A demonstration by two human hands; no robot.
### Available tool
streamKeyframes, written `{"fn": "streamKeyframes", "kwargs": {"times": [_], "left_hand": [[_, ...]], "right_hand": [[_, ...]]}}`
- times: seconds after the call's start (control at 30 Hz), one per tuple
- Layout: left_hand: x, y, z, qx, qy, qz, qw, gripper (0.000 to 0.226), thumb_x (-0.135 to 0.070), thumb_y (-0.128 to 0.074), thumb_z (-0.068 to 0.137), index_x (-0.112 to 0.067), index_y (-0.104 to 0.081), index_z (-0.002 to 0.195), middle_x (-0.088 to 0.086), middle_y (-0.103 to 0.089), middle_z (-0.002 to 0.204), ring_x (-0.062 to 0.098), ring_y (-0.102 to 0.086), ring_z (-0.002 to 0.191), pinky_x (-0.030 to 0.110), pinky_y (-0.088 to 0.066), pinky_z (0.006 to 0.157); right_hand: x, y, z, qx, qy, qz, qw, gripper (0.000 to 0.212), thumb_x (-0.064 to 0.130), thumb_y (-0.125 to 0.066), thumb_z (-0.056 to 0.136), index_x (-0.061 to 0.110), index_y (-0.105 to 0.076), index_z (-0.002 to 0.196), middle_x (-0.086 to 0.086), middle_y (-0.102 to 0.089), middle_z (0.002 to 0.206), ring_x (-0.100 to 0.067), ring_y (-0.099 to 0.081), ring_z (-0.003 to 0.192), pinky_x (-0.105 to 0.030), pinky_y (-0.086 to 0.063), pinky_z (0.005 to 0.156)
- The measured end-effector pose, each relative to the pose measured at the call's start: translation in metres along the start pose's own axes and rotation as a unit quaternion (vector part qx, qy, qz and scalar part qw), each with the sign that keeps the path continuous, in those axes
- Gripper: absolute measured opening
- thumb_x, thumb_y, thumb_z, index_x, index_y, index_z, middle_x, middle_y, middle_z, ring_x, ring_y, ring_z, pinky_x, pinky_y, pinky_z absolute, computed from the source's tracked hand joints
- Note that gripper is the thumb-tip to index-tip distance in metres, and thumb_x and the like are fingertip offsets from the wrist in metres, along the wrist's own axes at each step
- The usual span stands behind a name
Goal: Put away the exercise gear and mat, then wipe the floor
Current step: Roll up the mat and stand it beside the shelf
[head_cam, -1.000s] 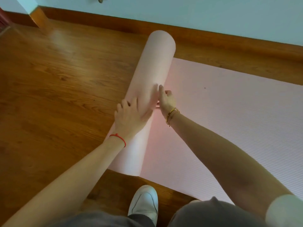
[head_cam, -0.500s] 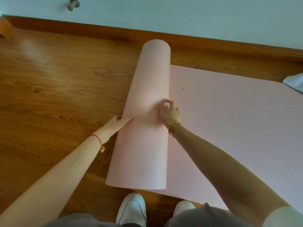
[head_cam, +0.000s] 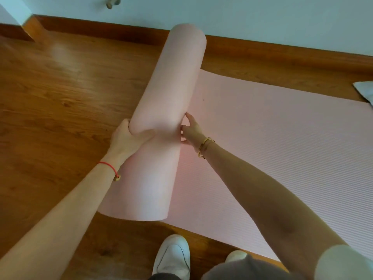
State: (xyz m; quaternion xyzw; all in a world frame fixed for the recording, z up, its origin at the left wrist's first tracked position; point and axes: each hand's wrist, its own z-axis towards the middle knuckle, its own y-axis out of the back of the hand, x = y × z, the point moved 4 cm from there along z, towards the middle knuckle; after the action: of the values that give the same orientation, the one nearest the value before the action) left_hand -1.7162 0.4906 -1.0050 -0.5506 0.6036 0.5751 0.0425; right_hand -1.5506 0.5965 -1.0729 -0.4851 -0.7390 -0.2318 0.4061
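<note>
Between your grips, the half-rolled mat (head_cam: 173, 83) on the floor (head_cam: 60, 98) is light, soft foam, buckling where your left grip (head_cam: 123, 138) clenches it and your right grip (head_cam: 190, 131) pinches it, so I'd press flatter and wider.

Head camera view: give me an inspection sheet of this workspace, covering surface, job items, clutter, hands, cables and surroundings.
Surface: wooden floor, glossy boards.
Job's things: pink mat, partly rolled; the roll lies at its left end, the rest flat on the floor.
Clutter: pale fabric-like item at the right edge, beside the mat's far corner; dark speck on the mat.
Grippers: left hand grips the roll from its left side, denting it; right hand touches the crease beside the roll, grip unclear.
Cables: nothing seen.
Surroundings: pale wall, wooden skirting, door stop on the wall, white shoes below.
</note>
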Motion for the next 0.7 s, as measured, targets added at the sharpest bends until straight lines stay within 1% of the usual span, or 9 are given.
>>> {"fn": "streamKeyframes", "kwargs": {"times": [0.1,0.17,0.23,0.3,0.33,0.43,0.53,0.6,0.7], "left_hand": [[-0.003,0.004,0.002,-0.008,-0.015,0.101,0.995,0.097,-0.064,-0.082,0.064,-0.009,-0.049,0.136,0.006,-0.055,0.129,0.029,-0.057,0.115,0.043,-0.052,0.093],[-0.004,-0.005,0.0,0.019,-0.014,0.105,0.994,0.107,-0.07,-0.082,0.057,-0.008,-0.046,0.136,0.006,-0.052,0.131,0.027,-0.056,0.117,0.047,-0.053,0.096],[-0.011,-0.019,-0.006,0.053,-0.021,0.091,0.994,0.089,-0.068,-0.078,0.069,-0.01,-0.048,0.129,0.004,-0.047,0.13,0.023,-0.052,0.116,0.045,-0.05,0.098],[-0.022,-0.032,-0.009,0.065,-0.04,0.051,0.996,0.059,-0.071,-0.064,0.08,-0.014,-0.061,0.097,0.013,-0.059,0.118,0.028,-0.057,0.112,0.045,-0.048,0.101],[-0.027,-0.036,-0.009,0.06,-0.049,0.022,0.997,0.057,-0.069,-0.059,0.083,-0.012,-0.063,0.082,0.02,-0.063,0.109,0.033,-0.06,0.11,0.044,-0.048,0.099],[-0.029,-0.041,-0.004,0.036,-0.027,-0.052,0.998,0.032,-0.041,-0.069,0.09,-0.014,-0.067,0.107,0.005,-0.065,0.11,0.021,-0.06,0.106,0.023,-0.046,0.077],[-0.019,-0.04,0.002,-0.027,0.003,-0.157,0.987,0.039,-0.021,-0.077,0.085,-0.018,-0.062,0.122,0.004,-0.066,0.117,0.017,-0.065,0.098,0.023,-0.05,0.071],[-0.008,-0.044,0.006,-0.048,0.037,-0.159,0.985,0.054,-0.028,-0.08,0.084,-0.017,-0.057,0.131,0.006,-0.062,0.129,0.02,-0.062,0.108,0.028,-0.05,0.082],[0.008,-0.059,0.01,0.074,0.119,-0.076,0.987,0.088,-0.061,-0.073,0.079,-0.017,-0.044,0.149,0.007,-0.047,0.152,0.027,-0.045,0.138,0.041,-0.037,0.111]], "right_hand": [[-0.004,-0.011,-0.011,0.039,-0.083,0.045,0.995,0.04,0.022,-0.03,0.101,0.019,-0.042,0.14,-0.014,-0.061,0.106,-0.03,-0.063,0.081,-0.038,-0.057,0.067],[-0.015,-0.008,-0.013,0.049,-0.125,0.043,0.99,0.052,0.05,-0.025,0.102,0.015,-0.044,0.135,-0.018,-0.062,0.107,-0.035,-0.065,0.082,-0.041,-0.056,0.067],[-0.021,0.002,-0.011,0.009,-0.122,-0.003,0.992,0.074,0.068,-0.019,0.095,0.011,-0.048,0.133,-0.019,-0.062,0.115,-0.037,-0.066,0.092,-0.046,-0.058,0.074],[-0.019,0.021,-0.011,-0.101,-0.074,-0.049,0.991,0.079,0.071,-0.025,0.093,0.007,-0.048,0.133,-0.013,-0.057,0.121,-0.037,-0.061,0.111,-0.049,-0.054,0.091],[-0.016,0.032,-0.012,-0.154,-0.037,-0.052,0.986,0.077,0.07,-0.03,0.093,0.006,-0.044,0.135,-0.012,-0.053,0.125,-0.035,-0.056,0.118,-0.044,-0.049,0.096],[0.0,0.058,-0.022,-0.236,0.087,-0.078,0.965,0.08,0.072,-0.043,0.086,0.012,-0.038,0.138,-0.008,-0.045,0.136,-0.029,-0.053,0.119,-0.041,-0.043,0.099],[0.007,0.067,-0.028,-0.222,0.133,-0.128,0.957,0.088,0.076,-0.058,0.073,0.017,-0.039,0.135,-0.002,-0.044,0.13,-0.025,-0.049,0.121,-0.044,-0.042,0.104],[0.004,0.068,-0.03,-0.203,0.133,-0.156,0.957,0.088,0.071,-0.068,0.07,0.019,-0.04,0.135,0.002,-0.041,0.127,-0.023,-0.047,0.124,-0.042,-0.042,0.106],[-0.011,0.08,-0.03,-0.206,0.111,-0.181,0.955,0.084,0.061,-0.072,0.075,0.015,-0.038,0.137,-0.003,-0.041,0.127,-0.029,-0.045,0.126,-0.044,-0.041,0.107]]}}
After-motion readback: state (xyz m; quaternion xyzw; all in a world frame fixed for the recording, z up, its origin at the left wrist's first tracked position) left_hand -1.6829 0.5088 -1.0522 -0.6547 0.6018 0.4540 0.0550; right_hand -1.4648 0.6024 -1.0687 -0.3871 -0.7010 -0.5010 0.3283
